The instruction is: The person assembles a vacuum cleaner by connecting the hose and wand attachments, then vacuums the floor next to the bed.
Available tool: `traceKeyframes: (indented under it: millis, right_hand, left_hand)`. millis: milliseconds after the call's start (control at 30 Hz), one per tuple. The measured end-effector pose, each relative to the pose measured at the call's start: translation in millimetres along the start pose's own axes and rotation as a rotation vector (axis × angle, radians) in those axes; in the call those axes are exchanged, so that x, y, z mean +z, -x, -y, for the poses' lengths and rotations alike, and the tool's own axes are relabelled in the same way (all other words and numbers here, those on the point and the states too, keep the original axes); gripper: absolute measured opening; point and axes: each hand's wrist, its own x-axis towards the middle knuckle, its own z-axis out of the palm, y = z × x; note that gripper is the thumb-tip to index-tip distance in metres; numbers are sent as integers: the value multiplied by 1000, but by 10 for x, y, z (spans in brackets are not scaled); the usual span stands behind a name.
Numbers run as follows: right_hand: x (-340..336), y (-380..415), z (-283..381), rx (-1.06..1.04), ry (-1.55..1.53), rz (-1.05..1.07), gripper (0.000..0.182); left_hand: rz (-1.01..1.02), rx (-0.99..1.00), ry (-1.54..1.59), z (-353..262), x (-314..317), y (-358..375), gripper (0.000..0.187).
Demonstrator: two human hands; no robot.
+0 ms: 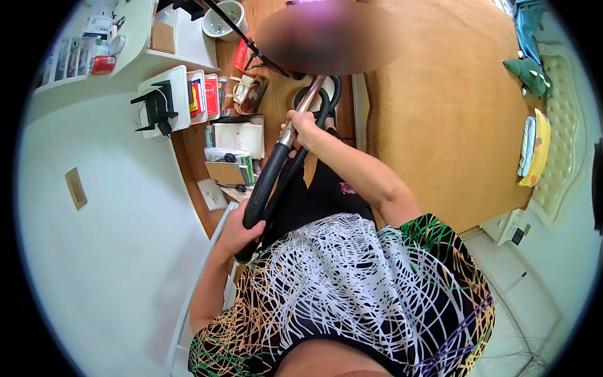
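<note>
A vacuum cleaner wand runs diagonally in front of me, with a shiny metal tube [309, 95] and a thick black handle [264, 183]. My right hand [304, 130] is closed around the tube just above the handle. Lower down, my left hand [244, 231] wraps the rear end of the black handle. A black hose [324, 113] lies close alongside the wand and curves in a loop near my feet. The wand's far end disappears under a blurred patch at the top.
A bed with a tan cover [440, 125] fills the right side. On the left, books and papers [239, 139], a black router [158, 108] and a white bin [224, 22] stand along the wall. A thin black pole [233, 26] slants over the wooden floor [276, 94].
</note>
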Motion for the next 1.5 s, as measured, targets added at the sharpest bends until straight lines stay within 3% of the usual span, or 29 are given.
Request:
traceKeyframes:
  millis: [167,233,267,300,400,567,700,733,767,900,1000,1033,1067,1100,1167,1233,1333,1433,1500]
  right_hand:
    - [93,142,200,-87,21,-12,23]
    - [121,203,279,-123,66,73,22]
    - [160,252,350,-161,55,64,22]
    - [185,305,425,-173,44,65,22]
    - [256,427,502,-359,72,58,23]
    - [385,667,808,-517,-55,230,26]
    - [266,822,1118,-738,1,283,25]
    - [230,852,1179,-784,24,294,24]
    - [188,887,1218,-823,66,318,23]
    - [138,969,1204,-932,285,376,22]
    - [51,908,1188,-959,365,522,16]
    - [41,933,1155,-976,398,539,15]
    - [75,990,1044,-951,420,566,15]
    - [110,1048,1001,-958,416,590,15]
    - [106,1131,998,-960,423,624,15]
    - [-29,1193,985,-965,350,482,15]
    - [-405,1095,1027,-932,286,320,17]
    - [-784,1201,1074,-915,173,122,20]
    - [-1035,1035,1077,-891,41,6,20]
  left_hand:
    - [-70,74,-93,98,4,-4,29]
    - [-151,190,-252,373,46,-48,28]
    - [-145,117,-132,250,98,-39,30]
    - [-171,203,-219,399,65,-108,31]
    - [-238,248,-297,461,163,-121,31]
    - [-139,311,-241,570,238,-458,32]
    - [42,398,-485,481,280,-898,47]
    - [9,524,-532,419,313,-971,51]
    - [5,421,-567,424,399,-1039,42]
    - [154,421,-700,455,298,-1166,55]
    - [8,383,-617,462,-56,-1268,48]
    - [-106,511,-625,567,-242,-1379,41]
    - [-232,405,-551,701,-408,-1371,35]
    - [-338,488,-636,842,-703,-1430,32]
    - [-539,295,-562,1077,-1177,-1528,26]
    - [-663,304,-419,1352,-1799,-1836,28]
    - [-754,69,-660,1358,-2592,-2141,34]
    - [-990,105,-530,1315,-3111,-2356,46]
    - [-812,22,-480,1206,-3522,-2743,53]
